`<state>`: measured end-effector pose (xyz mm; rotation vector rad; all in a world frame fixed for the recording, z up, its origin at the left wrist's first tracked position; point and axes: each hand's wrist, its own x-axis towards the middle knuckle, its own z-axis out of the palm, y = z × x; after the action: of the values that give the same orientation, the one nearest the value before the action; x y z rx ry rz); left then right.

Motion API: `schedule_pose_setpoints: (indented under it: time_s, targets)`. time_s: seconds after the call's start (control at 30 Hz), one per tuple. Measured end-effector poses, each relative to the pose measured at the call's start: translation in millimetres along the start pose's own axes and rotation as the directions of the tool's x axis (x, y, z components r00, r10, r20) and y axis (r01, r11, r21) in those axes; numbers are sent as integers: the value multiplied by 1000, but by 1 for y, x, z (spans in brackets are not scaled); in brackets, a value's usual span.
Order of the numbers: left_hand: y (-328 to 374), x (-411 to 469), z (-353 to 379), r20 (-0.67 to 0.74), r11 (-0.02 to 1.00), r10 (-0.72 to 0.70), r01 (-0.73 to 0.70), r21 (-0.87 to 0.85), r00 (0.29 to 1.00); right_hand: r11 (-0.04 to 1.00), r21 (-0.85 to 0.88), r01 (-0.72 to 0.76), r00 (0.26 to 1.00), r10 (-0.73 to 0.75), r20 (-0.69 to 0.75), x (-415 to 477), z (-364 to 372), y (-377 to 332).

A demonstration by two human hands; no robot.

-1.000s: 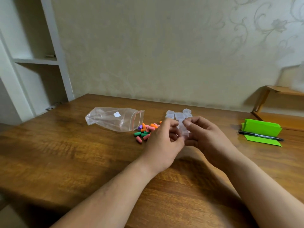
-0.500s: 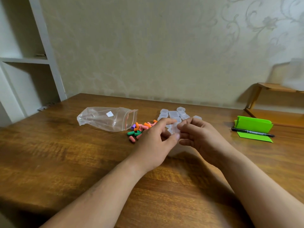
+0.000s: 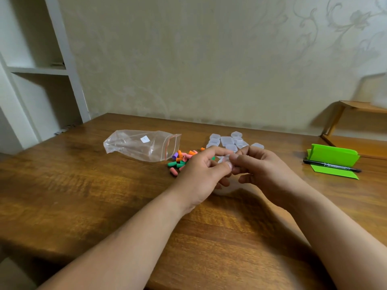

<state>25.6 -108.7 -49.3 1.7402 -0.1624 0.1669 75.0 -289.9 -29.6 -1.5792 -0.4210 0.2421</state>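
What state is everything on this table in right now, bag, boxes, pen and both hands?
small clear box, pinched between both hands, lid state hidden
left hand, pinching the box
right hand, pinching the box
zip bag, lying on its side, mouth toward the caps
coloured caps, loose in a pile
spare boxes, clustered, lids look shut
green card, folded, standing
pen, lying flat

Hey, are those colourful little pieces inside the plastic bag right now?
No, the colourful pieces lie in a heap on the table, just outside the mouth of the plastic bag.
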Motion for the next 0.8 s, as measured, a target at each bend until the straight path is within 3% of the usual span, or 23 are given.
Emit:
schedule_pose_setpoints:
  time_s: [0.43, 0.53, 0.63, 0.8]
  targets:
    - [1, 2, 2, -62, 995, -69, 64, -77, 996, 998, -52, 29, 996, -33, -79, 2, 11, 6]
    - [5, 1, -1, -99, 988, -95, 82, -129, 991, 999, 38, 9, 995, -5, -104, 4, 9, 6]
    - [12, 0, -3, -37, 955, -125, 111, -274, 991, 991, 134, 0, 985, 23, -170, 5, 6, 3]
    - [12, 1, -3, 14, 909, -161, 154, -387, 987, 952, -298, 67, 958, -144, -247, 5, -1, 9]
